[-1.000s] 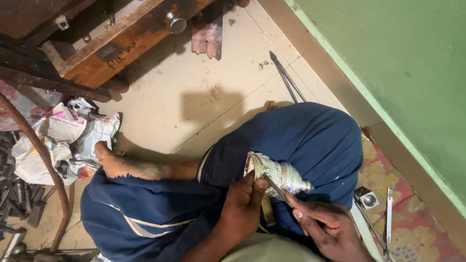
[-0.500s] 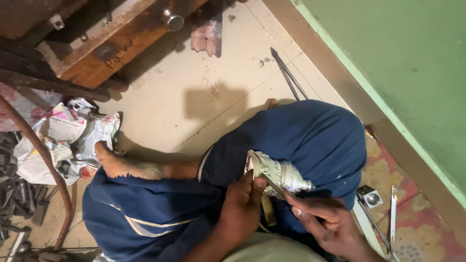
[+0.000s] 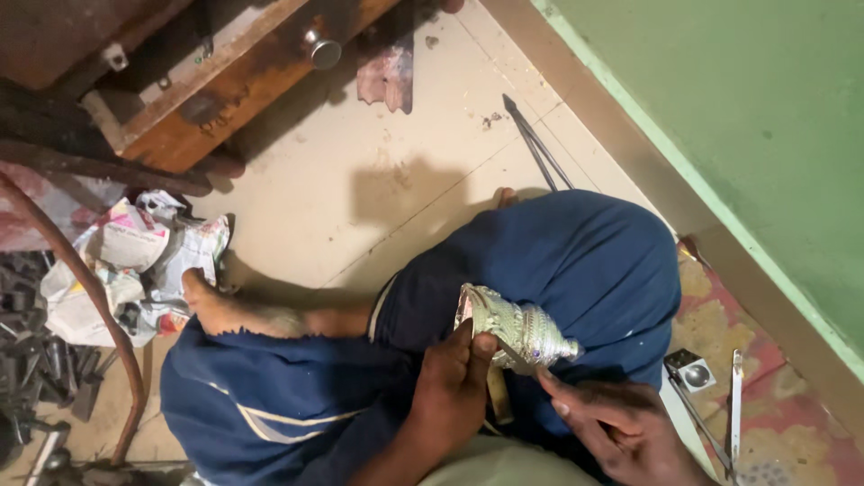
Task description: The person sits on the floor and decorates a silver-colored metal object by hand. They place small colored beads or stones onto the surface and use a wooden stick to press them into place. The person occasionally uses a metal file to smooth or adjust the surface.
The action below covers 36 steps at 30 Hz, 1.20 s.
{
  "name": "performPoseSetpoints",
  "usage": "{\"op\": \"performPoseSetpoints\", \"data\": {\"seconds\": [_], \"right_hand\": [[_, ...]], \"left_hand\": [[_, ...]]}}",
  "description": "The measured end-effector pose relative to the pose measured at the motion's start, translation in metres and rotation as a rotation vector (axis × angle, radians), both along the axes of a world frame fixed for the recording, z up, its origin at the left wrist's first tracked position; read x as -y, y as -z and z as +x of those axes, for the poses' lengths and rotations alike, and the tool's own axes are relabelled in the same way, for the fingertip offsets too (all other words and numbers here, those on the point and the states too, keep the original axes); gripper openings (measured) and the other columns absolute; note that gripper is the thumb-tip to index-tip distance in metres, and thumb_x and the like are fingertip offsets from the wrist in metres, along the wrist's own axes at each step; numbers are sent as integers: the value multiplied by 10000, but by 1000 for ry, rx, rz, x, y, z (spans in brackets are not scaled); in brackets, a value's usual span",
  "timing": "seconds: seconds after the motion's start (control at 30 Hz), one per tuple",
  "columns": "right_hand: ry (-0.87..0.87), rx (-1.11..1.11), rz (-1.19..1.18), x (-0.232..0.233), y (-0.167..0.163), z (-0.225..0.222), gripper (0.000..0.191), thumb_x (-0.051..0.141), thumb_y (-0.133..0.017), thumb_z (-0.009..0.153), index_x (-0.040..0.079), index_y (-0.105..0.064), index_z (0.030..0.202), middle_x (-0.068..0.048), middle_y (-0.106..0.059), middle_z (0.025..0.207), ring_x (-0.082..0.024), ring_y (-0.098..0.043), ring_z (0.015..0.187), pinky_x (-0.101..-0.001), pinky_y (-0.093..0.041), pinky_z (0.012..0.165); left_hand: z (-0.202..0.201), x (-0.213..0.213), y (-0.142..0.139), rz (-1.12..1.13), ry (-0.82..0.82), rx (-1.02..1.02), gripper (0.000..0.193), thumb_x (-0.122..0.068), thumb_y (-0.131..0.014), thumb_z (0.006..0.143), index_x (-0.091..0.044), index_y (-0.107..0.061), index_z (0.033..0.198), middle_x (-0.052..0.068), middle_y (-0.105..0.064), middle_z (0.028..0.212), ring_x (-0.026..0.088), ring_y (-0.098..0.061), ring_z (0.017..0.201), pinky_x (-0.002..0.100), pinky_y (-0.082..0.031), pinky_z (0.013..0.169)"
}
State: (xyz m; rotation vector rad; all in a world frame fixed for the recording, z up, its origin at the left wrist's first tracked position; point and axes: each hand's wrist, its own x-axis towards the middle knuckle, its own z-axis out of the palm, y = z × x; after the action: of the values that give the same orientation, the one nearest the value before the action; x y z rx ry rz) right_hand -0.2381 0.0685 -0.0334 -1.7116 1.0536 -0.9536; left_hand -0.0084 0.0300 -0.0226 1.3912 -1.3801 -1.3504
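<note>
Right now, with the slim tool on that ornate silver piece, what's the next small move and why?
Probably a short, light stroke along the ornate silver cone-shaped piece: the left hand steadies its wide end on the knee, and the right hand has the slim metal tool against it.

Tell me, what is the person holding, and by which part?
The left hand grips a silver ornate cone-shaped piece at its wide end, fingers on the rim. The right hand holds a thin tool by its lower end, tip against the piece.
</note>
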Motion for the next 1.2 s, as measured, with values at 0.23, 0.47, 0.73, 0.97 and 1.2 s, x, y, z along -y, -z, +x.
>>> {"op": "performPoseSetpoints", "data": {"seconds": [0.23,0.47,0.73,0.97,1.2], "right_hand": [[50,-143,-22,-1,-6,4,289,73,-693,941,69,-713,1229,-134,-726,865,-176,-704,727,-304,-549,659],[-3,-37,91,-1,7,-1,264,52,-693,934,42,-719,1197,-114,-841,1054,-161,-779,857,-253,-609,767],[38,-137,-70,-1,-1,8,307,68,-680,931,44,-706,1236,-107,-807,1017,-173,-756,875,-283,-545,794],[45,-11,383,6,-13,-22,381,40,-705,901,44,-734,1281,-31,-681,603,-69,-564,499,-242,-494,469],[552,368,342,-5,-49,-45,466,-8,-569,1020,38,-666,1474,-133,-658,713,-93,-505,519,-218,-340,451]], "left_hand": [[-1,1,1,-92,-30,-16,306,-281,-522,1079,-10,-664,1085,168,-708,822,245,-668,684,370,-532,648],[3,0,2,38,-18,51,290,-292,-549,1047,-36,-674,991,181,-651,725,296,-595,580,381,-496,584],[3,2,4,-19,-4,96,287,-291,-583,1030,-19,-674,1014,198,-634,707,355,-627,612,404,-487,575],[8,5,-1,-73,-10,5,363,-337,-517,1074,-8,-669,1048,183,-703,837,311,-687,752,385,-532,663],[21,2,-5,101,56,-101,424,-377,-474,1049,9,-649,1038,159,-678,789,221,-639,703,352,-526,708]]}}
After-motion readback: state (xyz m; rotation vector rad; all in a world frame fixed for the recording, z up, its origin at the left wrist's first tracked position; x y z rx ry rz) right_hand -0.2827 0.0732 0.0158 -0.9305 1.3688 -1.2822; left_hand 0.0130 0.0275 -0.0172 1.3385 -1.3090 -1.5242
